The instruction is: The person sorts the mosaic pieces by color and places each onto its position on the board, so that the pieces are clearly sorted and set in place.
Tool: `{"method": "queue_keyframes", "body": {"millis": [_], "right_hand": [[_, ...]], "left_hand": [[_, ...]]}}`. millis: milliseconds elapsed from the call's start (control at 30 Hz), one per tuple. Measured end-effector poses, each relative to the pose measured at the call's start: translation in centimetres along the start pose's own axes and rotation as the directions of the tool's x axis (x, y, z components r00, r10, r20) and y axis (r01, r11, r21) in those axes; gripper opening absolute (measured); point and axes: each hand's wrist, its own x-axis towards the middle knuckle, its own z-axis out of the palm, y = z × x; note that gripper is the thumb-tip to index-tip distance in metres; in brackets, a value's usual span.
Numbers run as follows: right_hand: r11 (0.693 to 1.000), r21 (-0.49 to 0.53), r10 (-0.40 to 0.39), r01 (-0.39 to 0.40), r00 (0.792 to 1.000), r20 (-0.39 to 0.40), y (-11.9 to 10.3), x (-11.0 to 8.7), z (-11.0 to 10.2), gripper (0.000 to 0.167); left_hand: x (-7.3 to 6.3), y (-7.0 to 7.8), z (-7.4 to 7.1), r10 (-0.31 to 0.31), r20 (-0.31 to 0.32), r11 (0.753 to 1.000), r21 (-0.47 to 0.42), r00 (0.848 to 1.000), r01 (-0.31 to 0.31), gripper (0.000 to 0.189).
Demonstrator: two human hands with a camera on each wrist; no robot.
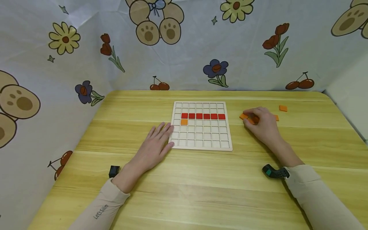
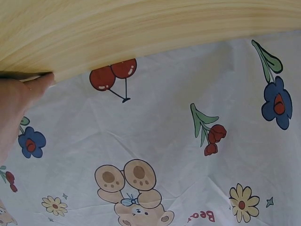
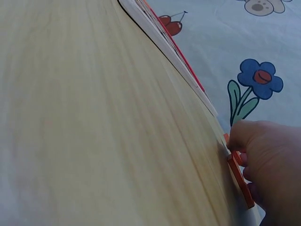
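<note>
A pale square grid board (image 1: 198, 147) lies on the wooden table in the head view. Several red tiles (image 1: 206, 116) form a row across it, and one orange tile (image 1: 184, 122) sits in a cell just below their left end. With fingers spread, my left hand (image 1: 155, 147) rests flat on the table and touches the board's left edge. To the board's right, my right hand (image 1: 264, 125) pinches an orange tile (image 1: 243, 116) between thumb and index finger at table level. Its other fingers curl over more orange tiles (image 3: 241, 181), partly hidden by the hand.
A loose orange tile (image 1: 283, 108) lies farther back on the right, and another orange tile (image 1: 276, 118) shows just beyond my right hand. The wooden table (image 1: 198, 185) ends at a patterned cloth (image 1: 189, 57) behind and on the left.
</note>
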Motion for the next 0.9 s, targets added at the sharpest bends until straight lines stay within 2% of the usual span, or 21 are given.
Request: {"method": "queue_keyframes", "body": {"millis": [367,900], "right_hand": [[0.999,0.048,0.000,0.001,1.000,-0.010,-1.7,0.4,0.3,0.028],[0.988,0.144,-0.069,0.063,0.997,0.032,-5.6,2.3,3.1,0.026]], "left_hand": [[0.1,0.1,-0.1,-0.003,0.003,1.000,-0.018,1.000,0.003,0.064],[0.0,0.1,-0.3,-0.003,0.007,1.000,-0.008,1.000,0.003,0.064]]}}
